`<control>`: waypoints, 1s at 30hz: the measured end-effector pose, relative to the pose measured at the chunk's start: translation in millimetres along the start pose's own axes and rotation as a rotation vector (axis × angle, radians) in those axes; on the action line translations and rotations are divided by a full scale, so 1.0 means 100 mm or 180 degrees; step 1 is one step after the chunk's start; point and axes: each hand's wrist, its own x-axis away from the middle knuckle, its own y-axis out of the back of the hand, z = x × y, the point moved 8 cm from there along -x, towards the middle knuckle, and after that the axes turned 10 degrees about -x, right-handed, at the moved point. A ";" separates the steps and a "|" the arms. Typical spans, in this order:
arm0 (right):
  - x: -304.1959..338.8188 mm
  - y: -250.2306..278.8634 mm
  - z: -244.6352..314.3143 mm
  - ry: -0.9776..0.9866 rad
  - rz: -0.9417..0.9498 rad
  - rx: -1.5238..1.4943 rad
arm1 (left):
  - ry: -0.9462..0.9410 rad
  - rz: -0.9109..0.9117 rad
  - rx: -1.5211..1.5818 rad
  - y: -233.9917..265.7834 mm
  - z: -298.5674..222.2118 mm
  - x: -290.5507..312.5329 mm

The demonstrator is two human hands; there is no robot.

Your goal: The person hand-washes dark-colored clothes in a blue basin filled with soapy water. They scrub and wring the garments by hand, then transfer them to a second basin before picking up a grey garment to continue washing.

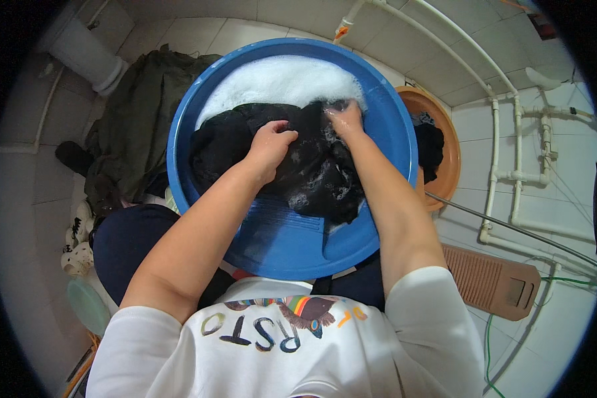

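A soaked black garment (245, 123) lies bunched in a large blue basin (290, 268), with white suds (282, 76) along the far side. Resting against the cloth near its middle is my left hand (270, 149), thumb and fingers bent around a bit of it. My right hand (346, 119) grips the garment's upper right part at the edge of the foam, fingertips partly hidden by cloth and suds. Below the garment, the basin's ridged washboard area (282, 229) shows. Streaks of foam cling to the fabric's right half.
To the right, an orange-brown basin (450, 156) holds dark clothes (431, 149). A brown washboard (491, 278) lies on the tiles. White pipes (494, 159) run along the right wall. Dark green cloth (136, 119) and shoes (79, 239) are at left, above a pale green bowl (87, 305).
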 end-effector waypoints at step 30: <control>1.02 -0.03 1.49 0.0965 0.0188 -0.0336 | 0.0702 0.0262 0.1536 -0.11 0.13 0.12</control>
